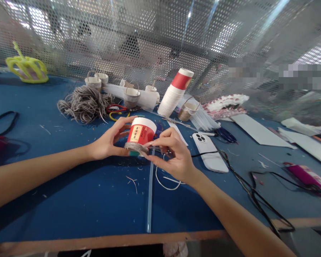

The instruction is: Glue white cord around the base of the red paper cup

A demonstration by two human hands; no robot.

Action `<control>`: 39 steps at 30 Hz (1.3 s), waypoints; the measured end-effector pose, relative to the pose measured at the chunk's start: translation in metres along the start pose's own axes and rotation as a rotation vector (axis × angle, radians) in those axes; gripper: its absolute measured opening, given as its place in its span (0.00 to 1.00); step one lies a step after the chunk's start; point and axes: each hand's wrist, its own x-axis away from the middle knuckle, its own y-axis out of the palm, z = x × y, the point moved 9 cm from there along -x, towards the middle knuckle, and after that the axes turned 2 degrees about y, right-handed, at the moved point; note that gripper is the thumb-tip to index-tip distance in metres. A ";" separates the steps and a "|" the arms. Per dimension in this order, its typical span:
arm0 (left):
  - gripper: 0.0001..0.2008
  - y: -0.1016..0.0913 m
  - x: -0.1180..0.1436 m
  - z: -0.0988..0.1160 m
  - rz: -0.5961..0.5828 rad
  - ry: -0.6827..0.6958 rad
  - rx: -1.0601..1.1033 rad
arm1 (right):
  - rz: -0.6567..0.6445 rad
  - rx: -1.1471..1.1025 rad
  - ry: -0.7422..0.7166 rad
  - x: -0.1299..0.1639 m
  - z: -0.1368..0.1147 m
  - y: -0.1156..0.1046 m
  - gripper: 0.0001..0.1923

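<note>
My left hand (pixel 108 141) holds a red and white paper cup (pixel 141 131), slightly tilted, fingers behind it and thumb at its lower edge. Grey cord (pixel 135 147) is wound round the lower part of the cup. With fingertips pinched at that lower edge, my right hand (pixel 176 151) grips the cord on the cup's right side. Its fingers partly hide the cord's end. Below the hands, a long translucent stick (pixel 150 200) lies on the blue table, and a thin white loop of cord (pixel 168 186) curls beside it.
Behind the hands are a heap of grey cord (pixel 84 103), a leaning stack of paper cups (pixel 173 94), scissors (pixel 180 123) and several small cord-wrapped baskets (pixel 132 97). A white phone (pixel 210 151) and black cables (pixel 242 182) lie to the right. A perforated metal panel (pixel 149 43) stands at the back.
</note>
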 end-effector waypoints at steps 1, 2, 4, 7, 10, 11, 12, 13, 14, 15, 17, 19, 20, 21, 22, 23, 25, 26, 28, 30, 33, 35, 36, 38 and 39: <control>0.43 0.000 0.000 -0.001 0.002 -0.003 0.009 | 0.004 -0.002 -0.004 0.000 -0.001 0.000 0.17; 0.43 0.000 0.000 -0.001 0.002 -0.004 0.018 | 0.009 -0.001 -0.006 -0.001 -0.001 -0.001 0.18; 0.43 0.000 0.000 -0.003 0.002 -0.007 0.033 | 0.013 0.005 -0.008 -0.001 -0.001 -0.001 0.18; 0.43 -0.001 0.000 -0.005 0.005 -0.010 0.041 | 0.016 0.015 -0.011 0.000 -0.002 -0.002 0.17; 0.43 -0.003 0.000 -0.005 0.012 0.001 0.032 | 0.018 0.010 -0.022 0.000 -0.003 -0.003 0.17; 0.43 -0.003 0.000 -0.005 0.012 0.007 0.032 | 0.019 0.009 -0.025 0.001 -0.004 -0.003 0.17; 0.43 -0.003 0.000 -0.005 0.010 0.009 0.034 | 0.019 0.009 -0.028 0.001 -0.004 -0.003 0.17; 0.43 -0.003 0.000 -0.004 0.010 0.010 0.040 | 0.018 0.011 -0.030 0.000 -0.004 -0.003 0.17; 0.43 -0.003 0.000 -0.004 0.009 0.009 0.046 | 0.017 0.012 -0.031 0.000 -0.005 -0.003 0.17; 0.43 -0.002 0.000 -0.004 0.009 0.006 0.052 | 0.016 0.010 -0.030 0.000 -0.004 -0.003 0.17; 0.43 -0.002 0.000 -0.003 0.009 0.002 0.064 | 0.024 -0.015 -0.031 0.000 -0.004 -0.003 0.19; 0.42 -0.002 -0.001 -0.002 0.012 0.006 0.077 | 0.046 -0.048 -0.029 0.001 -0.002 -0.004 0.21; 0.41 -0.002 -0.001 -0.001 0.013 0.008 0.081 | 0.054 -0.061 -0.028 0.001 -0.002 -0.005 0.22; 0.41 -0.002 -0.001 -0.001 0.013 0.010 0.083 | 0.057 -0.069 -0.026 0.002 -0.001 -0.005 0.22; 0.41 -0.002 -0.001 -0.001 0.014 0.011 0.083 | 0.056 -0.070 -0.024 0.002 -0.001 -0.004 0.21; 0.40 -0.002 -0.001 -0.001 0.012 0.010 0.080 | 0.049 -0.065 -0.021 0.002 0.000 -0.004 0.21; 0.41 -0.002 -0.001 -0.002 0.006 0.006 0.078 | 0.040 -0.052 -0.020 0.002 -0.001 -0.004 0.19; 0.41 -0.002 -0.001 -0.002 0.001 0.006 0.080 | 0.036 -0.048 -0.024 0.002 -0.002 -0.004 0.19; 0.41 -0.002 -0.001 -0.002 -0.003 0.005 0.083 | 0.036 -0.053 -0.033 0.002 -0.003 -0.004 0.18; 0.41 -0.002 -0.001 -0.003 -0.002 0.002 0.083 | 0.042 -0.068 -0.032 0.002 -0.002 -0.004 0.19; 0.41 -0.003 -0.001 -0.004 0.007 0.002 0.095 | 0.054 -0.067 -0.011 0.002 0.001 -0.005 0.20; 0.41 -0.003 0.000 -0.004 0.014 0.000 0.110 | 0.056 -0.068 -0.013 0.002 0.001 -0.005 0.19; 0.41 -0.003 0.000 -0.004 0.018 -0.001 0.115 | 0.053 -0.070 -0.020 0.002 0.000 -0.004 0.19; 0.41 -0.003 0.000 -0.003 0.018 -0.002 0.118 | 0.047 -0.064 -0.033 0.002 -0.002 -0.004 0.17; 0.40 -0.003 0.000 -0.003 0.017 -0.002 0.116 | 0.045 -0.055 -0.035 0.002 -0.003 -0.004 0.16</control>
